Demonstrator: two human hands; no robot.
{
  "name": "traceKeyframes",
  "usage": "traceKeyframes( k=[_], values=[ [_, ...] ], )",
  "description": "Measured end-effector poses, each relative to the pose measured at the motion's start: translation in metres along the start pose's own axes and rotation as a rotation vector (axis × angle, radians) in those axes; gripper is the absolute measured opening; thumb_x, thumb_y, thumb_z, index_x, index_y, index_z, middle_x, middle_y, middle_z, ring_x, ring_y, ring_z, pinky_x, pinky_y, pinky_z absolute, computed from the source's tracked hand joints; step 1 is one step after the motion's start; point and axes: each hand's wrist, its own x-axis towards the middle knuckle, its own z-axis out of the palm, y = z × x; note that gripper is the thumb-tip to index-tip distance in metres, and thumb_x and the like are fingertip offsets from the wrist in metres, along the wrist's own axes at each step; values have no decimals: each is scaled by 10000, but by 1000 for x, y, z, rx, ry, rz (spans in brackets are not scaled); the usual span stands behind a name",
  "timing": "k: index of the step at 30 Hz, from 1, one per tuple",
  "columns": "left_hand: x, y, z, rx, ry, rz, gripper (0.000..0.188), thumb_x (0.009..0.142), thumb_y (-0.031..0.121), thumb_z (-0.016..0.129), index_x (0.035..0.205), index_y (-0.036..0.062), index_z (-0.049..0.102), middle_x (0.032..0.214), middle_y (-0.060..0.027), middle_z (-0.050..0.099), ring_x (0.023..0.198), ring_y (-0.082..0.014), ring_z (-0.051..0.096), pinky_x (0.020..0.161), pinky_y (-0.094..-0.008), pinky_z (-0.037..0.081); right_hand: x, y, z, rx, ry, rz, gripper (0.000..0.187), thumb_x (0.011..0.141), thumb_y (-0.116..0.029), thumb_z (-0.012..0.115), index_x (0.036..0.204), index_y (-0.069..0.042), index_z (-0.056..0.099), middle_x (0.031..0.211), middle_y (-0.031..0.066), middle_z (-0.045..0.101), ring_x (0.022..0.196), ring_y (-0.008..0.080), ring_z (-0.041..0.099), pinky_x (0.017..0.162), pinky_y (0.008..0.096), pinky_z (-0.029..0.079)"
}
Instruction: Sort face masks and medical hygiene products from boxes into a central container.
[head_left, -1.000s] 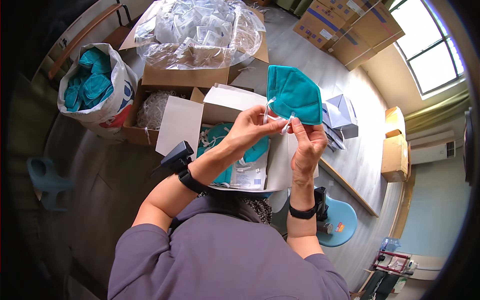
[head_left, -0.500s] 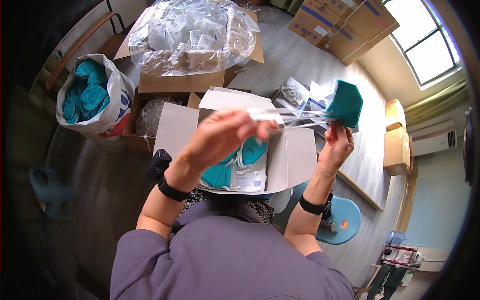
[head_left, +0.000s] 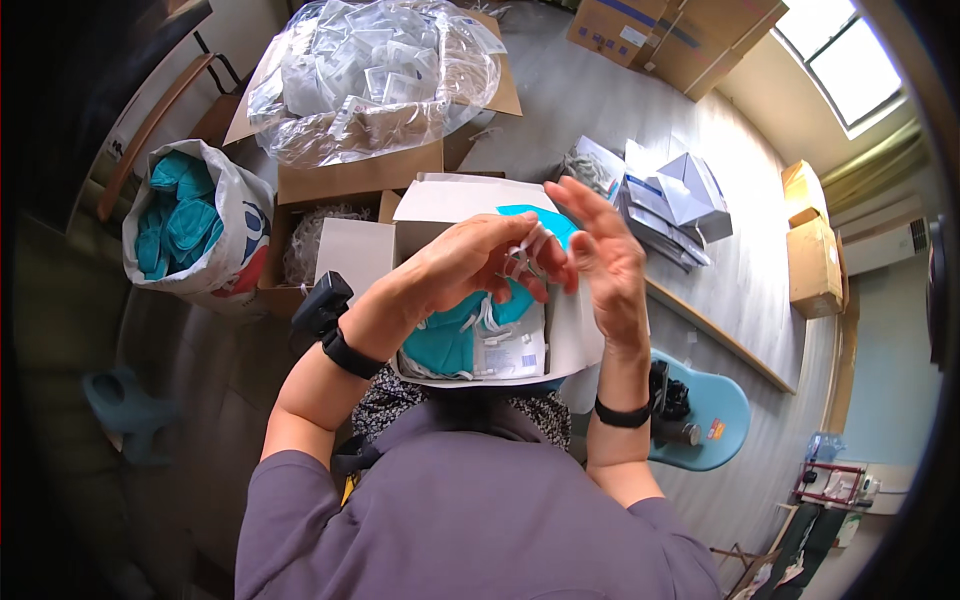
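Note:
Over the open white carton on my lap, my left hand is closed on the white straps of a teal face mask. Both hands partly hide this mask. Just to its right, my right hand has its fingers stretched and somewhat apart, its thumb side beside the straps. Whether it touches them I cannot tell. Below my hands, more teal masks with white straps lie in the carton. A white printed packet is next to them.
A white sack of teal masks stands at left. Beyond the carton, a cardboard box lined with clear plastic holds many small packets. Flattened cartons lie at right, near a blue stool bearing dark gear.
My right hand has come left and its fingers have opened out. The mask, held out at right with its straps stretched, is now drawn in by my left hand over the carton.

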Motion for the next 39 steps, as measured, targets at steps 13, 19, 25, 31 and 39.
traceKeyframes(
  k=[13,19,25,31,39],
  values=[
    [-9,-46,20,163,21,108,390,1072,382,465,823,95,550,667,32,518,567,-38,423,486,-206,306,-15,19,-33,-201,36,-21,251,842,-106,818,752,-43,592,679,-77,527,624,-15,395,535,167,297],
    [-29,-75,36,185,84,57,425,1089,371,415,785,82,485,668,40,444,605,-50,373,535,-230,309,-12,37,-71,-369,342,-121,369,815,-126,846,666,-62,515,624,-109,399,596,4,291,529,190,205],
    [-50,-72,33,366,155,46,404,1078,320,436,768,60,444,680,43,396,631,-69,330,557,-250,314,6,45,-90,-419,472,-125,357,783,-106,864,641,-52,541,617,-102,387,598,26,284,526,208,215],
    [-89,-80,21,616,187,8,351,1053,260,478,809,8,461,661,-25,377,645,-124,368,584,-328,381,11,59,-161,-406,703,-9,363,781,-124,862,616,-73,542,609,-83,444,586,46,355,537,219,273],
    [-31,-64,10,1070,93,454,162,972,131,571,1055,3,517,849,-171,595,833,-401,596,660,-451,478,3,32,-54,-387,-2,-213,215,861,-183,793,768,-38,664,752,4,622,773,94,552,801,251,427]
  ],
)
